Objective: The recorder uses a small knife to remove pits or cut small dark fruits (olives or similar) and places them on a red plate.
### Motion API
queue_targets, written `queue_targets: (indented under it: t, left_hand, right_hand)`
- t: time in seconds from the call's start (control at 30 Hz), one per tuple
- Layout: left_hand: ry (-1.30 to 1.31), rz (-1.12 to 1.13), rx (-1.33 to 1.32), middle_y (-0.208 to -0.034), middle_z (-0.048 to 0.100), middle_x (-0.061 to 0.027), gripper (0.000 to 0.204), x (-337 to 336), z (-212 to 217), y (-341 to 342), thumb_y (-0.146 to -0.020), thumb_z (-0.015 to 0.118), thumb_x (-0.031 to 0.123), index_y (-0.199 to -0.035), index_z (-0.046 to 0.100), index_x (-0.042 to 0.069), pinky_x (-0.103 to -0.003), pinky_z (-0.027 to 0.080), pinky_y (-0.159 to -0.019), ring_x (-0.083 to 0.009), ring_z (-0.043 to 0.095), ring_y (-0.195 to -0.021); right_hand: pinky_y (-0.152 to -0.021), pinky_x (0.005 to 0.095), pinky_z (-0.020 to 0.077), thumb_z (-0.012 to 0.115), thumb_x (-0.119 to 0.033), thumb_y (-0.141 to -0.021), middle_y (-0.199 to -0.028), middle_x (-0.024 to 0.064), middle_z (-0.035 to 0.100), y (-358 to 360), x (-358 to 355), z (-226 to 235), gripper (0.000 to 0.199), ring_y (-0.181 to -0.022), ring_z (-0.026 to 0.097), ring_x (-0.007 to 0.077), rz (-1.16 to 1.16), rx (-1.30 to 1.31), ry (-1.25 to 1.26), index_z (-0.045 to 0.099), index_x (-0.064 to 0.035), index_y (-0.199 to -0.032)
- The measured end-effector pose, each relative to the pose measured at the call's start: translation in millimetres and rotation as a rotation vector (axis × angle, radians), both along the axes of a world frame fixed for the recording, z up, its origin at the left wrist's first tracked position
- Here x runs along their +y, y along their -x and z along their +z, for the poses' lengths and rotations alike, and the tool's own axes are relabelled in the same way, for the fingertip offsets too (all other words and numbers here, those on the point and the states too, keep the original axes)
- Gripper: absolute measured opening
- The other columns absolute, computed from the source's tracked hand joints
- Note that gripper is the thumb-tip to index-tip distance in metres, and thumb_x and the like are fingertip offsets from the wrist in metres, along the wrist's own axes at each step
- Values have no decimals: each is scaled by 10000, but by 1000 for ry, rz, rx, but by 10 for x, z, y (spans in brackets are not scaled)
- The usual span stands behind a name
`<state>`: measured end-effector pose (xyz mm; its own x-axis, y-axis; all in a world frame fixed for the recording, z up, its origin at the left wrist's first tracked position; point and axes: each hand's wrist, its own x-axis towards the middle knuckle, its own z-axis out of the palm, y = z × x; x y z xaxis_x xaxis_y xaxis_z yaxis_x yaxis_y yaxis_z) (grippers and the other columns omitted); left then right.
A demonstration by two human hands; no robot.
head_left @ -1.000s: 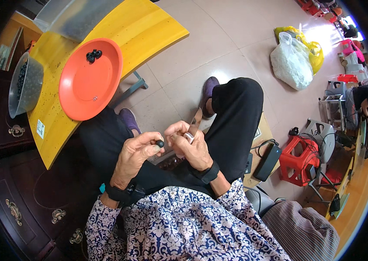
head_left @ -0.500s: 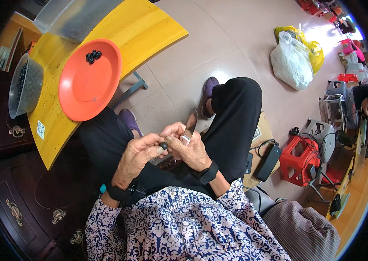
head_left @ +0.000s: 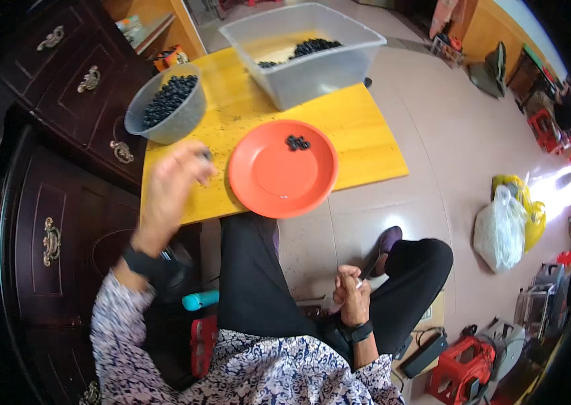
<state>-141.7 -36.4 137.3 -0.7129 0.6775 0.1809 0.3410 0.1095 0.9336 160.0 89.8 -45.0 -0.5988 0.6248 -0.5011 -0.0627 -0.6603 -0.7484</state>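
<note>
My left hand [head_left: 172, 179], smeared by motion, is raised at the near left edge of the yellow table, with a small black round piece [head_left: 205, 155] at its fingertips. Beside it on the table rests an orange-red plate [head_left: 268, 192] bearing a small cluster of black round pieces [head_left: 297, 142]. Above my right thigh, my right hand [head_left: 351, 297] is closed around a knife [head_left: 368, 270]. Its thin blade points up and away, and the grip is mostly hidden by the fingers.
Behind my left hand stands a translucent round tub [head_left: 194, 111] of black pieces. A larger clear bin [head_left: 319, 77], holding more, sits at the far side of the yellow table [head_left: 373, 145]. Dark drawers [head_left: 62, 182] close in the left. Plastic bags [head_left: 500, 229] and a red stool [head_left: 457, 368] are at right.
My hands have parted. The left has swung up and left toward the tub with a black piece, while the right stays low with the knife. The view has turned left toward the table.
</note>
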Motion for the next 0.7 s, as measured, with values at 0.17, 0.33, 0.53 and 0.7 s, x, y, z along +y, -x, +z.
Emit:
queue_targets:
  t: [0.17,0.33,0.53,0.7]
  left_hand:
    - [71,248,176,-846,631,-22,289,-133,452,1338,-888,546,185,-1099,568,-12,-212,439,-693,-69,550,-746]
    - [207,135,281,-803,622,0,248,435,246,1075,-849,577,157,-1064,603,37,-208,431,-643,-64,532,-710]
    - [271,-272,442,-674,537,-91,219,1184,-374,399,-806,540,94,-985,583,-24,-288,420,-594,-151,499,-616]
    - [428,-427,626,-711,547,-178,196,1395,-576,325,-770,500,94,-905,568,-32,-404,437,-636,-343,527,-660]
  right_hand:
    - [-432,192,279,565,-212,-924,-737,-6,493,69,-4,-55,145,-492,340,34,47,39,-3,566,-94,-1007]
    - [-433,181,259,537,-181,-930,-754,6,497,88,24,-33,140,-479,318,26,43,29,34,554,-84,-1030]
    - [-436,180,261,522,-172,-940,-761,7,502,64,24,-8,148,-477,313,25,16,57,23,555,-68,-1040]
    - [-433,181,264,522,-179,-943,-759,5,507,32,41,28,152,-478,315,27,-20,17,55,553,-67,-1040]
